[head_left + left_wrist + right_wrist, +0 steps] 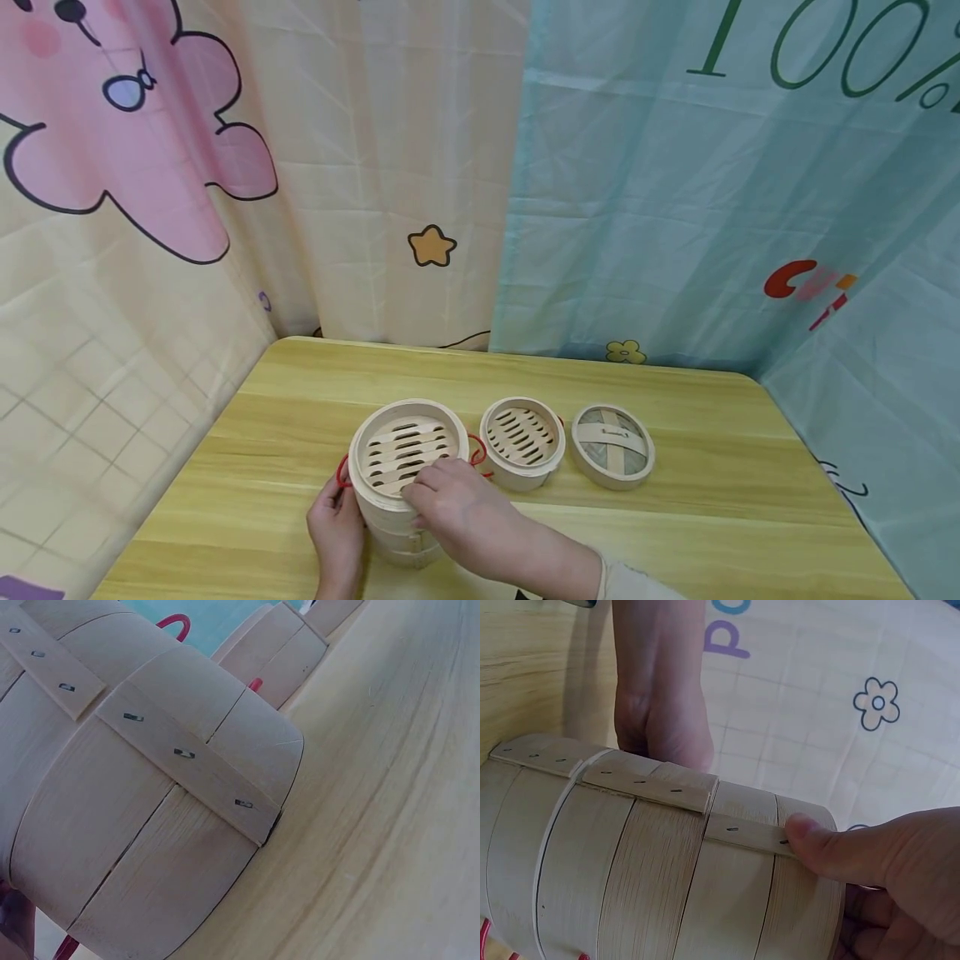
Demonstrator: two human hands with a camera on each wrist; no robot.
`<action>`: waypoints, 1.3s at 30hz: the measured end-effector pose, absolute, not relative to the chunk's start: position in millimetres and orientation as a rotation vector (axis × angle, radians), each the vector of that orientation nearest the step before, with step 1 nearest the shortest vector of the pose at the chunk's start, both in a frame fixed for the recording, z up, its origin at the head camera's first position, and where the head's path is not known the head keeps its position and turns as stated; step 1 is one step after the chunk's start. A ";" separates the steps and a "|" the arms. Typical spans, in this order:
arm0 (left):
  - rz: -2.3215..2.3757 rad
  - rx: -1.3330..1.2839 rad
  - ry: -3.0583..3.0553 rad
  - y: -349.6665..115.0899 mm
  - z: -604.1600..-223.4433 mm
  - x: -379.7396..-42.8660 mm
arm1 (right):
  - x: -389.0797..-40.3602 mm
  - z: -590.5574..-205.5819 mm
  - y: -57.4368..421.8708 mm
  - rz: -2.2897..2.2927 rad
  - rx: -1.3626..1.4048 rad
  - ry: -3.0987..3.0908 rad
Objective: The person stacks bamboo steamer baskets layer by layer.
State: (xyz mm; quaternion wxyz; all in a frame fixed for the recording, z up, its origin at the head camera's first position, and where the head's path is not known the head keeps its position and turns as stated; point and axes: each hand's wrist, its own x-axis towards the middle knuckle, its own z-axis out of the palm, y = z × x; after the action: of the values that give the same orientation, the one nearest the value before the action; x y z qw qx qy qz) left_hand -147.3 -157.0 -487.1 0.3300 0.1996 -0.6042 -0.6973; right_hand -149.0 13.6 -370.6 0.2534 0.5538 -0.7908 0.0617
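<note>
A tall stack of round bamboo steamer baskets (408, 533) stands on the table, its slatted top tier (408, 442) facing up. Red cord loops (343, 472) stick out at its sides. My right hand (472, 517) grips the near right rim of the top tier, thumb (817, 844) on the outer wall and fingers over the edge. Against the left side, beside a red loop, my left hand (337, 525) holds the stack with bent fingers, partly hidden behind it. In the left wrist view, stapled seam strips (187, 757) run across the stacked walls.
Right of the stack sits a smaller slatted steamer basket (522, 442) with red cords. Farther right lies a round woven lid (613, 446) with a strap handle. Printed curtains (420, 167) hang behind the wooden table (712, 500).
</note>
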 end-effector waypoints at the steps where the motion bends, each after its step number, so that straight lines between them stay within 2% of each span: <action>1: -1.825 0.520 -1.578 -157.1 -487.5 -147.6 | -148.7 -370.7 13.2 0.167 1.500 -2.150; 39: -1.844 0.584 -1.620 -158.6 -490.6 -144.6 | -148.4 -368.8 11.9 0.166 1.511 -2.154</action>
State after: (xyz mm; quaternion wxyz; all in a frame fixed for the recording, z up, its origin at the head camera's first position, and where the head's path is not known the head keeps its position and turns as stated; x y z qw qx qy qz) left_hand -144.6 -158.6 -490.6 0.3041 0.2205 -0.6116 -0.6963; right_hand -148.4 11.9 -368.8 0.2501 0.5549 -0.7911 0.0611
